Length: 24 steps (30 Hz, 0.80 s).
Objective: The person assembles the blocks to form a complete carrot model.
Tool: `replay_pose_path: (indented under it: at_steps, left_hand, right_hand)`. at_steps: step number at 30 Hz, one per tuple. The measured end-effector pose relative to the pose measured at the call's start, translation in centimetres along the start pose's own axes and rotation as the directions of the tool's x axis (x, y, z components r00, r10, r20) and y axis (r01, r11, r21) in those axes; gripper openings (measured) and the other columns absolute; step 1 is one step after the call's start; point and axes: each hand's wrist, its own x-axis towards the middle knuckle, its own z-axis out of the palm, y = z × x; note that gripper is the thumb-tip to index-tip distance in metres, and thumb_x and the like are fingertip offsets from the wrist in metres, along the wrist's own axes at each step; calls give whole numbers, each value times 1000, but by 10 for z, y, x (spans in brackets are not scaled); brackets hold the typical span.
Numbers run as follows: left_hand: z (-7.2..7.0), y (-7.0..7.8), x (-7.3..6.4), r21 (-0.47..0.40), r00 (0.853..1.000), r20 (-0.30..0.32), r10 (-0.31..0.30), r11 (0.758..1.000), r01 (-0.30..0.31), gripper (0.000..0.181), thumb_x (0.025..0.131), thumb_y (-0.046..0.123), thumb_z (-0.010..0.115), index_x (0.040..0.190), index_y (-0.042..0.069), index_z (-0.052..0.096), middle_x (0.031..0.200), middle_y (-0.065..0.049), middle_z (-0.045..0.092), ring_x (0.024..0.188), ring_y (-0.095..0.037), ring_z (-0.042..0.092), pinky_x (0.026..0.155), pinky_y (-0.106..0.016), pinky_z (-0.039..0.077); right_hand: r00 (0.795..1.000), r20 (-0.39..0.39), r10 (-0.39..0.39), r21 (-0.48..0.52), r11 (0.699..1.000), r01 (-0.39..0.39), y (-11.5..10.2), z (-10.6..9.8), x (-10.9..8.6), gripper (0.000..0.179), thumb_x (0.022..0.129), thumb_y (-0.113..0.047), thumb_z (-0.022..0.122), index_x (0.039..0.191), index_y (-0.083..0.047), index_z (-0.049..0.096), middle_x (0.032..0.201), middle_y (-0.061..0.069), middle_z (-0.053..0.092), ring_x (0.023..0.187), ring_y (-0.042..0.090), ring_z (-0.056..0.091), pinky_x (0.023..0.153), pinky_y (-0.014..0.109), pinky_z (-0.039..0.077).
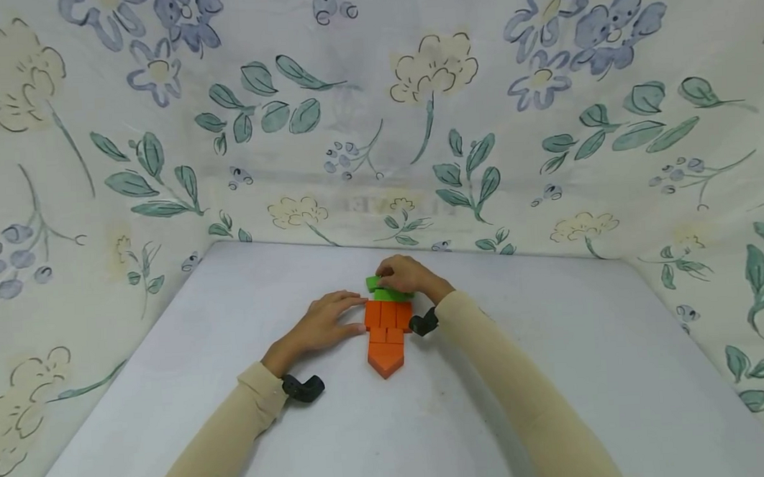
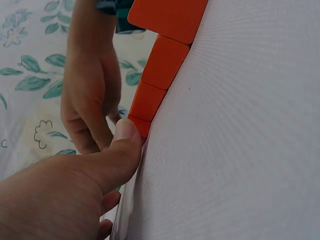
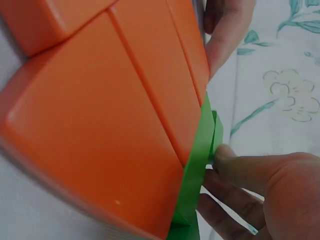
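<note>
Orange blocks (image 1: 385, 346) lie flat on the white table, fitted together in a carrot-like shape that tapers to a point at the near end. Green blocks (image 1: 391, 295) adjoin the far end. My right hand (image 1: 407, 274) is over that far end and pinches a small green block (image 3: 216, 132) between thumb and fingers; its fingers partly cover the green pieces. On the left side, my left hand (image 1: 321, 323) lies beside the orange blocks, fingers extended, thumb and fingertips at their edge. In the left wrist view, the thumb (image 2: 127, 135) touches the end of the orange row.
The white tabletop (image 1: 250, 447) stretches around the blocks. Floral-patterned cloth (image 1: 376, 123) hangs behind the table and along both sides. A black strap-like device (image 1: 303, 388) is on the left wrist, another (image 1: 423, 321) on the right.
</note>
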Motion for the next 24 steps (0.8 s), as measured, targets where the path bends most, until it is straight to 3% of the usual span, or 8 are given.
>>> replay_pose_path:
  at_steps: [10,17,24]
  left_hand:
    - [-2,2,-2,3,1000,15,-20,1000,20,59,91,49,69,143,25,55,152,-7,48,144,-32,38,113,-58,30]
    - [-1,2,-4,13,1000,2,11,1000,-11,59,92,48,68,143,22,56,150,-9,49,142,-35,40,110,-61,31]
    - [-1,4,-4,14,1000,8,-3,1000,3,60,91,48,69,144,23,55,151,-7,48,144,-33,38,112,-60,30]
  right_hand:
    - [999,-40,-7,4,1000,8,1,4,1,25,101,-21,61,121,-11,69,124,7,70,104,19,62,98,36,52]
    - [998,-70,-6,1,1000,6,-1,8,-1,22,100,-21,62,118,-11,70,122,7,70,103,20,61,98,36,51]
    - [997,-76,14,11,1000,-13,-2,10,-1,22,100,-22,63,118,-11,69,121,6,70,101,20,60,98,35,51]
